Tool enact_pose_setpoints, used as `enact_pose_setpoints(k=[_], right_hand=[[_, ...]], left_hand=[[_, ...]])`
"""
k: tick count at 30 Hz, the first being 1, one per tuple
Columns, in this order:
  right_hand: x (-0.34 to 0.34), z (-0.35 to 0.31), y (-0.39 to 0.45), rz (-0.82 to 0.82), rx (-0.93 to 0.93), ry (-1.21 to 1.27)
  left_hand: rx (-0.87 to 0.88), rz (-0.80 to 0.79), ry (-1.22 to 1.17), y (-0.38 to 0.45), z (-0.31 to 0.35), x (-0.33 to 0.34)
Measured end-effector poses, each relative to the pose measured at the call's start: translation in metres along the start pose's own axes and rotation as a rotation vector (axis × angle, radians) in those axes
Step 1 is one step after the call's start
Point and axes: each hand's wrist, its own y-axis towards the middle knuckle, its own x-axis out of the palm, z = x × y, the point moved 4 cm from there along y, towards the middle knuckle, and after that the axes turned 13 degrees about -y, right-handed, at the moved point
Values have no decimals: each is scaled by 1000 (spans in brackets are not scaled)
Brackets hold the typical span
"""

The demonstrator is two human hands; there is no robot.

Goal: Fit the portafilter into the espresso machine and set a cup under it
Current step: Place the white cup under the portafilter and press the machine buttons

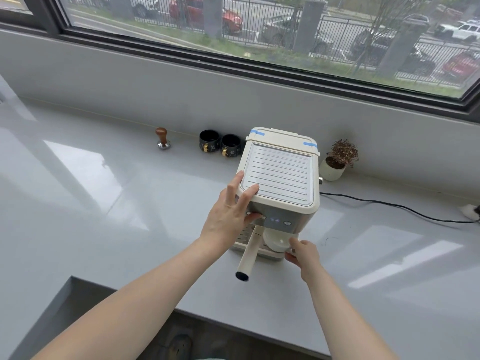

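Observation:
A cream espresso machine (280,175) stands on the grey counter. My left hand (231,216) grips its top left front corner, fingers spread over the edge. The portafilter's cream handle (248,255) sticks out from under the machine's front toward me, dark at its end. Beside the handle, a white cup (276,241) sits on the drip tray below the machine's head. My right hand (302,253) holds the cup at its right side, fingers closed on it.
Two black cups (220,144) with gold handles and a wooden-topped tamper (162,139) stand left of the machine by the wall. A small potted plant (337,162) is on the right. A black cable (394,207) runs right to a plug. The counter edge (233,328) is near me.

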Motion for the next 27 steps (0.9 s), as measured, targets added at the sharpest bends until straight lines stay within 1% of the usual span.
enact_pose_setpoints(k=[5,9,15,21,23,26,27], right_hand=[[14,-16,-1,18,-40,-107],[23,-22,1,8,-20,-82],[36,-28,4,-57,12,-61],[40,-24,1,-44,12,-104],[41,-26,0,-18,-45,-125],[42,-36,-5,20,-194,-144],[42,-38,-6,22,-210,-152]], left_hand=[[6,7,-2,1,0,-1],[13,9,-4,1,0,-1],[11,10,-6,0,-2,0],[22,12,-6,0,-3,0],[24,16,-5,1,-3,0],[20,13,-7,1,-3,-1],[20,11,-8,1,-2,-1]])
